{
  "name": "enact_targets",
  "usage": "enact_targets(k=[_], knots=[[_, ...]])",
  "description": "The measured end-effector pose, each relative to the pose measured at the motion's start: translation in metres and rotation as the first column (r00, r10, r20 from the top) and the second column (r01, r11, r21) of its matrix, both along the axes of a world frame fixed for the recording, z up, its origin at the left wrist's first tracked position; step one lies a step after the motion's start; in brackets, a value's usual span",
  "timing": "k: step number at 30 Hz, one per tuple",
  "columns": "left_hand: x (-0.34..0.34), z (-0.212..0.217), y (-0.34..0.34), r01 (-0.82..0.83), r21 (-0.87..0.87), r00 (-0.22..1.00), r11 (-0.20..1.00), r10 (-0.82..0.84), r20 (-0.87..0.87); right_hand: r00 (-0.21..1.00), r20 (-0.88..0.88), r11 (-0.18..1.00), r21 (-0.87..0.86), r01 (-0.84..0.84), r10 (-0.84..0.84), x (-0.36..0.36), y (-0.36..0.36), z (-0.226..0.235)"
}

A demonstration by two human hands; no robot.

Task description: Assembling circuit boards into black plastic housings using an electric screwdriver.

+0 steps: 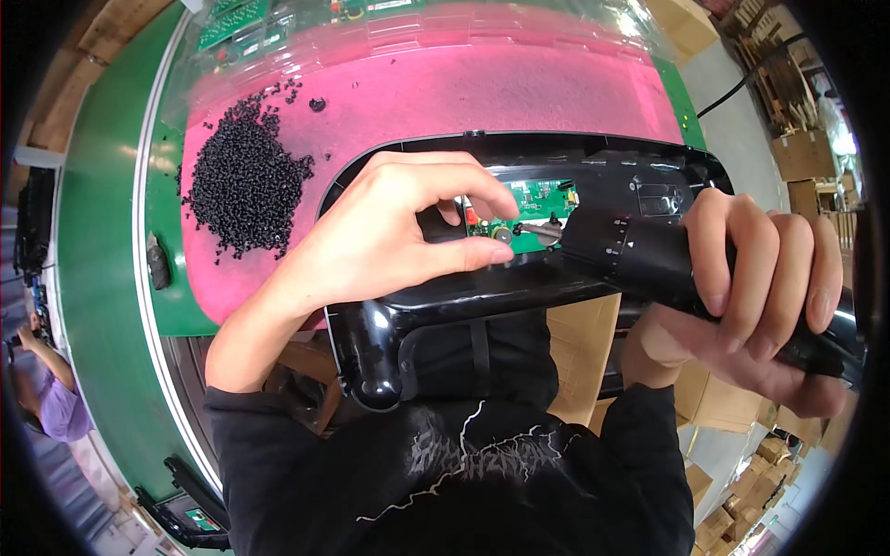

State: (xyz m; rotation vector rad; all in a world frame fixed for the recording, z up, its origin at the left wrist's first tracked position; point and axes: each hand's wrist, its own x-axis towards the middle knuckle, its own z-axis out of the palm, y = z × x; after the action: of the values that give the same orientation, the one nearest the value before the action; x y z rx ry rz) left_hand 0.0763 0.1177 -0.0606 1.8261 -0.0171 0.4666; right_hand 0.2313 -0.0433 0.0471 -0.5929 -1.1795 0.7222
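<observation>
A black electric screwdriver is wrapped in the fingers of my right hand, which is closed around its body. The metal bit points left over a green circuit board. Around the board is a large black plastic housing, lying on its back with its hollow side up. My left hand reaches across the housing's left part. Its thumb and forefinger are apart on either side of a small round component, close to the bit, and hold nothing I can see. The other left fingers are partly hidden.
A heap of small black screws lies on the pink mat, left of the housing. Clear plastic trays with green boards stand at the back. Cardboard boxes sit at right. Another person is at far left.
</observation>
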Motion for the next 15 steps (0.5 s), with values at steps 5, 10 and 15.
enact_targets(k=[5, 10, 15], knots=[[0.005, -0.01, -0.001, 0.035, -0.031, 0.989, 0.999, -0.03, 0.147, 0.998, -0.059, 0.998, 0.064, -0.016, 0.02, -0.004, 0.003, -0.007], [0.007, -0.009, -0.003, -0.065, 0.191, 0.991, 0.979, 0.042, 0.124, 1.0, 0.025, 0.997, 0.072, 0.017, -0.019, 0.007, -0.007, 0.0], [0.011, -0.01, -0.01, -0.128, 0.327, 0.988, 0.936, 0.089, 0.129, 0.977, 0.185, 0.979, -0.154, 0.131, -0.102, 0.045, -0.014, -0.005]])
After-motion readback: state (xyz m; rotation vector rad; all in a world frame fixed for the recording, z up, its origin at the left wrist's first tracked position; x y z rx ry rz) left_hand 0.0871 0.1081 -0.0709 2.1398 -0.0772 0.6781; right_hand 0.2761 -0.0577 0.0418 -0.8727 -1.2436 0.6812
